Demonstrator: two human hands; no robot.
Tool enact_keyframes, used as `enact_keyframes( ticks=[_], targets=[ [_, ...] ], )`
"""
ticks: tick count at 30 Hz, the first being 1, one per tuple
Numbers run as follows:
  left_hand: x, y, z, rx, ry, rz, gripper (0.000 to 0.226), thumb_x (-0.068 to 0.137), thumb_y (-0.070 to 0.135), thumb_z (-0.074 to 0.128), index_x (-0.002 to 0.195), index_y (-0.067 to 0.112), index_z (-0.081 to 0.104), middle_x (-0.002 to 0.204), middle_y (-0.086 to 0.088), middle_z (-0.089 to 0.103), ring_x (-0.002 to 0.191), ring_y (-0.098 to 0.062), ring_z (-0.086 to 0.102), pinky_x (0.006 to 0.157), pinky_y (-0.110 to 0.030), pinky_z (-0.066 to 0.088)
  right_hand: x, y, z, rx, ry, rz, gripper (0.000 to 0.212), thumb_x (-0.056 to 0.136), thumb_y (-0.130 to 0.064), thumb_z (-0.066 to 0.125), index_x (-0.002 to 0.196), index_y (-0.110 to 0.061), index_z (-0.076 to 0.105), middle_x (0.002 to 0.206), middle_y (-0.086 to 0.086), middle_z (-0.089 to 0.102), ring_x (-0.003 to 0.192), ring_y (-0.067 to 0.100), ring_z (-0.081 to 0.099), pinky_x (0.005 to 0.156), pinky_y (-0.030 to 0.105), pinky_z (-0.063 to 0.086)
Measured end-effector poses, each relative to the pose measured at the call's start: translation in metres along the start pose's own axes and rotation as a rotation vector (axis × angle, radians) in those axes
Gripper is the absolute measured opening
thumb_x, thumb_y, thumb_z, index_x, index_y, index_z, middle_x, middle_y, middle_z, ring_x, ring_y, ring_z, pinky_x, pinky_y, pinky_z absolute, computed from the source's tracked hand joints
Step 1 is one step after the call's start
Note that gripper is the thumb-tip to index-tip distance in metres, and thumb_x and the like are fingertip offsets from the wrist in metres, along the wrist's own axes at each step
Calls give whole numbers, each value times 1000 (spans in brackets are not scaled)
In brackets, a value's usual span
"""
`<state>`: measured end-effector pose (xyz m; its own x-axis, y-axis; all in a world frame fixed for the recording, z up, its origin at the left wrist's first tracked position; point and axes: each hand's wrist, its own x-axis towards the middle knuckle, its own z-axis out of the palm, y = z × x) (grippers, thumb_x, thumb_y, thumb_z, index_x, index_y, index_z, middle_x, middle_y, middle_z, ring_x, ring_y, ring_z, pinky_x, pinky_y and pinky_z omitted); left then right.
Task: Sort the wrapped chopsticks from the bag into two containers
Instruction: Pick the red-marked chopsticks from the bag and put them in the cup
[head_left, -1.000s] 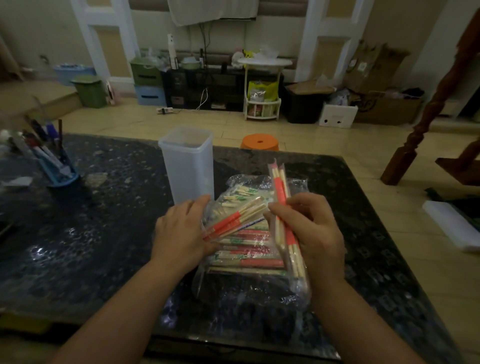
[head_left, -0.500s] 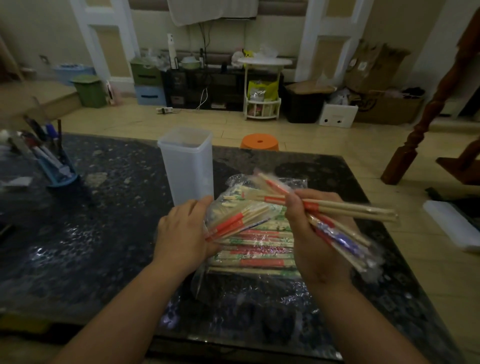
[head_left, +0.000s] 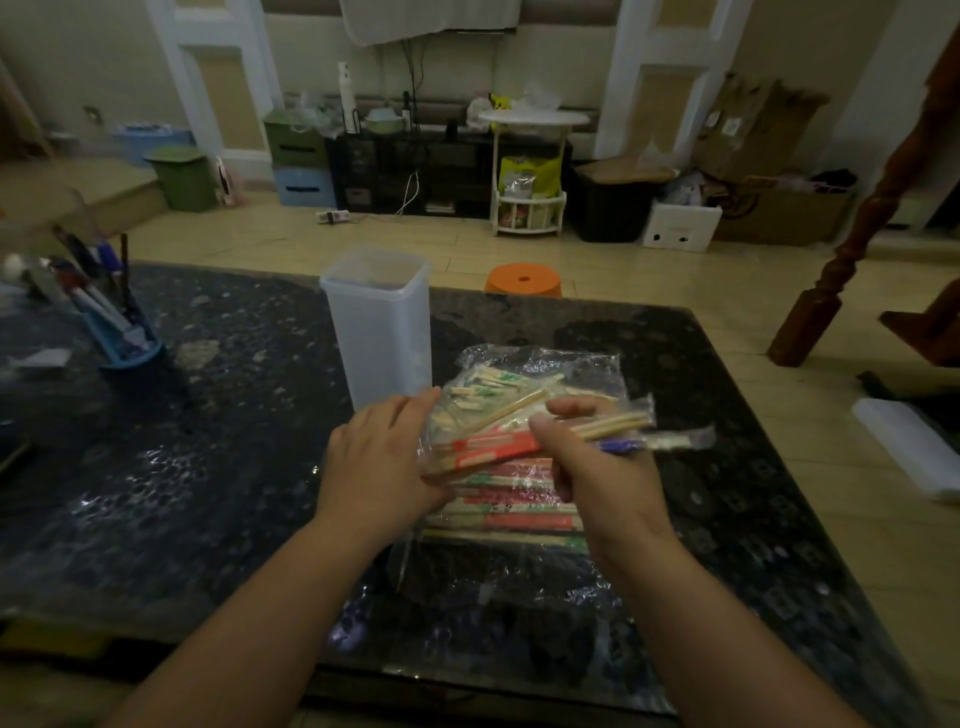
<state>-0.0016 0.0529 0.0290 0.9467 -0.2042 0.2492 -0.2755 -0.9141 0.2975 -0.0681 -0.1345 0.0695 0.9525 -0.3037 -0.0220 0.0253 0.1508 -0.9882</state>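
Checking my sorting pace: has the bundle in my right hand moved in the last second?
Yes: the bundle swung from pointing up beside the container to pointing right, away from it.

Red-wrapped chopsticks (head_left: 488, 449), translucent white container (head_left: 382, 332), black speckled table (head_left: 208, 441).

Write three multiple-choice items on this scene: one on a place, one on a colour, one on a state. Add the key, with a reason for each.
1. Where does the clear container stand?
A. On the table, behind the bag.
B. On the floor.
C. In a hand.

2. What colour is the stool beyond the table?
A. Blue.
B. Orange.
C. White.

3. What is the right hand doing?
A. Lying flat.
B. Gripping wrapped chopsticks.
C. Lifting the container.

Key:
1 A, it stands on the dark top just past the bag.
2 B, its round seat is orange.
3 B, it curls round a bundle.
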Motion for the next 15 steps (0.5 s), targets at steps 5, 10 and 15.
enact_keyframes(
  ticks=[5, 10, 15],
  targets=[
    [0, 0, 1, 9, -3, 6, 102, 68, 55, 81, 152, 38, 25, 146, 7, 42, 133, -20, 37, 108, -42, 30, 8, 7, -6, 19, 91, 80, 7, 83, -10, 73, 78, -13, 70, 69, 7, 70, 59, 21, 65, 60, 36, 53],
    [-1, 1, 1, 22, -34, 15, 101, 70, 51, 80, 151, 42, 21, 147, 9, 39, 134, -18, 34, 110, -42, 28, 9, 3, -6, 37, 51, 46, 32, 77, -8, 80, 102, -12, 60, 76, 11, 71, 55, 16, 67, 50, 29, 53],
    [1, 2, 0, 27, -45, 11, 103, 70, 55, 80, 152, 42, 19, 149, 9, 37, 136, -18, 32, 111, -42, 27, 14, 3, -11, 154, 183, 48, 23, 101, -29, 46, 109, -11, 58, 89, 16, 71, 65, 22, 68, 57, 32, 57]
  ],
)
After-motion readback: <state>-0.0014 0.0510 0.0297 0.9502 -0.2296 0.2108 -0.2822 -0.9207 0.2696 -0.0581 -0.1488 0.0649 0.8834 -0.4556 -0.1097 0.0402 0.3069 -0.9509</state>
